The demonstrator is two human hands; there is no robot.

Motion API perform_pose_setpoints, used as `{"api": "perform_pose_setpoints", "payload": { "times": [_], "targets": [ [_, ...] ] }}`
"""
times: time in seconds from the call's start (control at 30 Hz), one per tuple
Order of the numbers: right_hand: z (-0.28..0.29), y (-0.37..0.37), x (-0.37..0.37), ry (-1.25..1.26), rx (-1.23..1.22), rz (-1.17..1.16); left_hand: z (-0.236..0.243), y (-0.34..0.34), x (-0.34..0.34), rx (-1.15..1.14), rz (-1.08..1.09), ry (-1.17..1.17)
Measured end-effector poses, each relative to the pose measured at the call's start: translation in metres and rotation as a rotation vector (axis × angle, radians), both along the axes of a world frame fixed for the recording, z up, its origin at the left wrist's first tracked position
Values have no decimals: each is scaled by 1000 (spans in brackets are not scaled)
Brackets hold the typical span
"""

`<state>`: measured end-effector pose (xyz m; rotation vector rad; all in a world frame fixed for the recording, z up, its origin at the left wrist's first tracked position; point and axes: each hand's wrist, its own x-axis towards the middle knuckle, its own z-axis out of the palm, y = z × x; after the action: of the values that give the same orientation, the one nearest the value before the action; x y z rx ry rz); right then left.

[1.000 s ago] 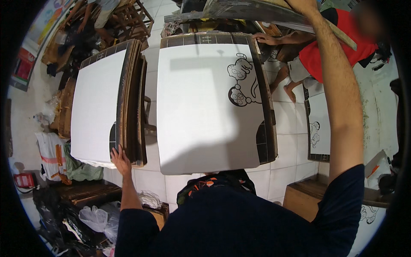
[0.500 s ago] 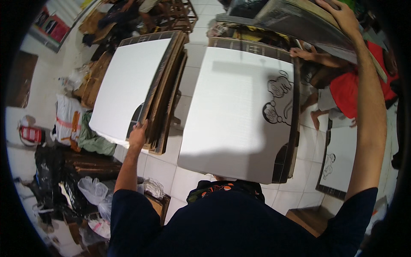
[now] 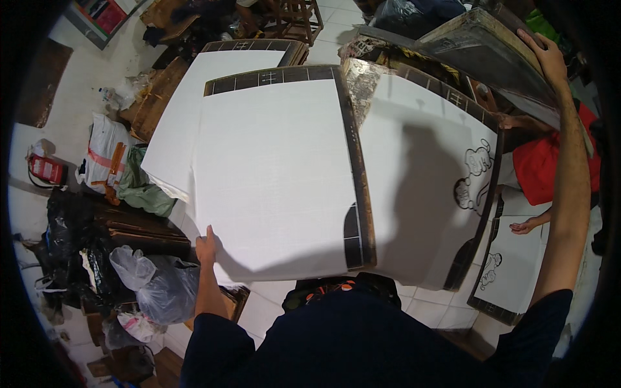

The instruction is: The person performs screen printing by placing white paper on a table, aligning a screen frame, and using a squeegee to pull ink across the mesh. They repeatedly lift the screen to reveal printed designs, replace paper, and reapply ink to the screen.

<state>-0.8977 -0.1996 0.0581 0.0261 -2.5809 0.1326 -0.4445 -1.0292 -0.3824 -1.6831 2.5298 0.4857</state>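
With my left hand [image 3: 206,246] closed on its lower left edge, a board [image 3: 278,174] covered in white cloth lies tilted over the middle, between the stack of white-topped boards [image 3: 165,129] at the left and the board [image 3: 424,200] with a black cartoon outline at the right. Its top and right borders are dark with grid marks. At upper right my right hand [image 3: 546,48] is closed on the raised edge of a large grey, dark-stained screen frame [image 3: 482,61], held above the printed board.
A co-worker in red [image 3: 540,165] is at the right, one hand at the printed board, beside another printed board [image 3: 508,258]. Plastic bags [image 3: 152,284], bundles and wooden boards crowd the lower left. A fire extinguisher [image 3: 46,168] stands by the left wall, a wooden stool [image 3: 294,22] at the back.
My left hand has brought a white-topped board rightward and down from the left stack, partly over the printed board. My right hand and the frame have shifted rightward in view.
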Motion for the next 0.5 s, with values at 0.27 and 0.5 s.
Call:
{"api": "perform_pose_setpoints", "payload": {
  "times": [0.27, 0.5],
  "targets": [
    [7, -15, 0, 55, -9, 1, 46, 31, -6, -136, -5, 285],
    [17, -81, 68, 66, -98, -11, 46, 60, -75, -163, -340, 307]
  ]
}}
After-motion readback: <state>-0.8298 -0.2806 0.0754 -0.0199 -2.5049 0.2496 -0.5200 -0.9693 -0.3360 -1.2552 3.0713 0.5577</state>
